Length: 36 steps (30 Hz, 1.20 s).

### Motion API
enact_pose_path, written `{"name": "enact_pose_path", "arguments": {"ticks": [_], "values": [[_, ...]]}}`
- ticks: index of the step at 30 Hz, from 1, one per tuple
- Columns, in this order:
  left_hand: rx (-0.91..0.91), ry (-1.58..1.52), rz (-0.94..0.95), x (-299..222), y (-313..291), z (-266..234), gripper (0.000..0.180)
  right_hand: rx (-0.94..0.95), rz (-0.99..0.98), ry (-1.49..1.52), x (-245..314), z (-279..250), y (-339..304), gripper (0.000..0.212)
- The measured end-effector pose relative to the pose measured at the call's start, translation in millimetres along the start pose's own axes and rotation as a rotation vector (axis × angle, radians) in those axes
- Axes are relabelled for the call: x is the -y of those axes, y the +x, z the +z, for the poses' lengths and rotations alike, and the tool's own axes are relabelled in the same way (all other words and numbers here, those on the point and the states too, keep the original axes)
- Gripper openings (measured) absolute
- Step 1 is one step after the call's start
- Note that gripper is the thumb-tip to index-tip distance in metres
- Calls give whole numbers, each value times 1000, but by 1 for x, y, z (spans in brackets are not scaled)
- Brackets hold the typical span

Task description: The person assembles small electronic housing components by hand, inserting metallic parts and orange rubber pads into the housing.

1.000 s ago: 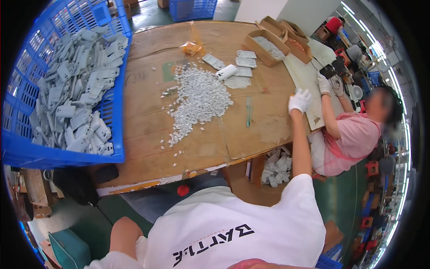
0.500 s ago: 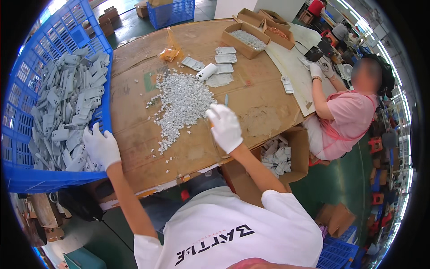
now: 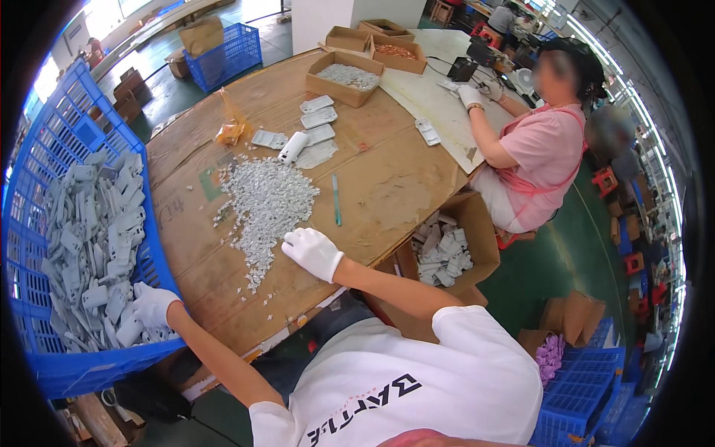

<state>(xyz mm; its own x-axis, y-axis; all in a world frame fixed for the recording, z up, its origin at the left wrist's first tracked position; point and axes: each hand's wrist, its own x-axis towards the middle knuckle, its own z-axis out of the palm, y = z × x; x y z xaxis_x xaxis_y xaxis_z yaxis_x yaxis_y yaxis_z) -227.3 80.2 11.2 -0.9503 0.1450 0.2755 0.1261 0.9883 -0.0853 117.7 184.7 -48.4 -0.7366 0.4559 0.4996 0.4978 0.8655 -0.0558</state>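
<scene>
My left hand (image 3: pixel 154 306), in a white glove, reaches over the near right side of a blue plastic crate (image 3: pixel 167 270). Its bent fingers close at a white plastic casing (image 3: pixel 129 329) among the many heaped there. My right hand (image 3: pixel 313 254), also gloved, is low over the cardboard-covered table (image 3: pixel 372 197), at the lower right edge of a pile of small shiny pieces (image 3: pixel 268 190). Its fingers curl under, and whatever they hold is hidden. A green pen-like tool (image 3: pixel 337 200) lies above that hand. Beyond the pile, an upright-looking white casing (image 3: pixel 293 147) leans by several flat ones (image 3: pixel 319 117).
An orange-yellow plastic bag (image 3: pixel 231 132) lies at the far left. A carton of small silvery pieces (image 3: pixel 347 77) and a carton of copper-coloured pieces (image 3: pixel 396 52) stand at the back. Below the table's right edge sits a carton of white parts (image 3: pixel 445 253). A co-worker in pink (image 3: pixel 542 149) handles a part.
My right hand has moved left and nearer, to the pile's edge, uncovering the green tool. My left hand has gone from the crate's rim in among the casings. The view has shifted.
</scene>
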Motion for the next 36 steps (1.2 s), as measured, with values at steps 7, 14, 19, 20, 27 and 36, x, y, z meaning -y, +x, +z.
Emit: {"name": "enact_pose_path", "arguments": {"ticks": [7,14,19,20,27,36], "values": [[95,-60,78,-12,7,-2,32,251,221,116,-2,-4,29,4],[-120,-158,278,-4,14,52,50,399,404,267,-8,-20,35,9],[-140,-388,240,-11,-12,3,43,365,437,358,-23,-23,22,13],[-139,-385,232,-10,-19,-3,43,356,438,384,-25,-22,22,13],[258,-1343,480,-17,-75,-5,37,334,353,393,-24,-28,23,14],[951,-1675,425,-8,-138,-34,30,111,517,614,-38,-20,9,17]]}}
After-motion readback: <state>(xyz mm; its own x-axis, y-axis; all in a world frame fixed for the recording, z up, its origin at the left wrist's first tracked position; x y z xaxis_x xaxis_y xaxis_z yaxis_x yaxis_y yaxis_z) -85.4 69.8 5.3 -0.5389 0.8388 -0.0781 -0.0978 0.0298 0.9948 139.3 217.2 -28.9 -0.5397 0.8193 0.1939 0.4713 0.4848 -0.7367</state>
